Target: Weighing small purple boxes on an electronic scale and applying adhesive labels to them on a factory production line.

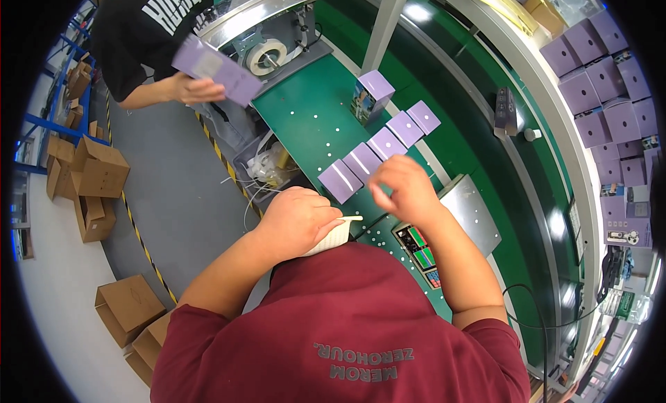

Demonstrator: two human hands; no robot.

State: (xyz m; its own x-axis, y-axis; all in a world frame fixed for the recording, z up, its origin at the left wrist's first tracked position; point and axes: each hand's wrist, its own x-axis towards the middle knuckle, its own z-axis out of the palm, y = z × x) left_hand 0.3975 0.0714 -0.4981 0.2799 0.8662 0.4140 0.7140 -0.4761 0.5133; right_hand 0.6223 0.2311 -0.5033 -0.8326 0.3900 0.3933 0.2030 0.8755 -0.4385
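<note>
Centre: pale sheet (329, 241) pinched by left hand (295, 223); right hand's (407, 189) fingers curled, hold cannot be told | white dots (388, 145) seen on upper purple boxes (401, 130); lower two boxes (338, 184) seemingly left

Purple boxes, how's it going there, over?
Left hand holding pale sheet. Right hand near purple boxes, grip unclear. Scale partly hidden by right forearm.
</note>
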